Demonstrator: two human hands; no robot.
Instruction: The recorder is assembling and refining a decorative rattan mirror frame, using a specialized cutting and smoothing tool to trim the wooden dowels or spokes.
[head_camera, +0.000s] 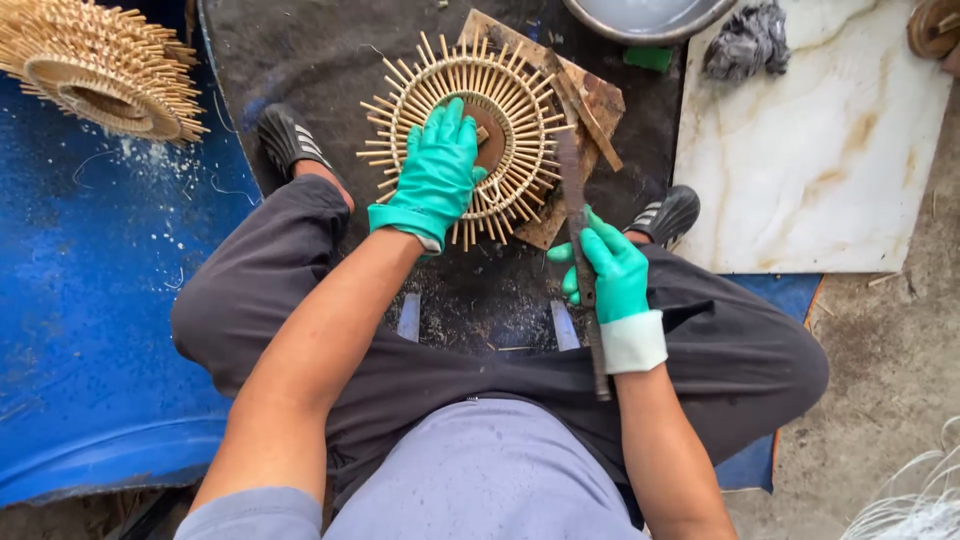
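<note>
Your right hand (612, 272), gloved in green, is closing around a long dark metal blade (578, 225), gripping it near the middle so the tool is running from six o'clock up to twelve. At ten o'clock from it, your left hand (437, 172), also in a green glove, is pressing flat with fingers spread on a round bamboo sunburst frame (520, 105). That frame is lying on a worn wooden board (598, 98) on the dark mat between your feet. Further out, a pale marble slab (820, 150) is lying at two o'clock, and more stacked sunburst frames (95, 65) are sitting at ten o'clock on blue sheeting (90, 300).
</note>
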